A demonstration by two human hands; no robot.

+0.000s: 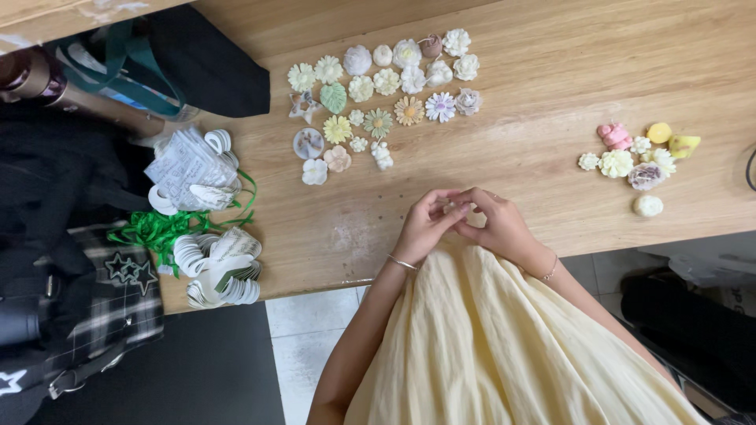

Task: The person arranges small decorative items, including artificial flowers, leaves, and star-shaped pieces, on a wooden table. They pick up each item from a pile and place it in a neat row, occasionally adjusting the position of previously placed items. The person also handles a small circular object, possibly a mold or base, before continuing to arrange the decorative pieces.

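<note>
The left hand (425, 224) and the right hand (496, 224) meet at the near edge of the pale wooden table (551, 71), fingertips pinched together around something very small between them; what that thing is cannot be made out, since the fingers cover it. Both hands are curled, neither lies flat. Each wrist wears a thin bracelet, and below the hands a pale yellow pleated skirt (488, 346) fills the lap.

Beyond the hands, farther up the table, lies a large cluster of small moulded flower-shaped pieces in white, cream, yellow and green (378, 98), laid loose on the wood, in no tray or box. Well off to the right hand's side sits a smaller group of moulded pieces, white with a pink one and two yellow ones (638, 153).

Far to the left hand's side are stacks of white paper tags (216, 267) tangled with green ribbon (153, 228), some overhanging the table edge. Past them a dark bag with teal straps (157, 63) stands open; its contents are mostly hidden. Dark clothing with a plaid pattern at the left border is cut off.
</note>
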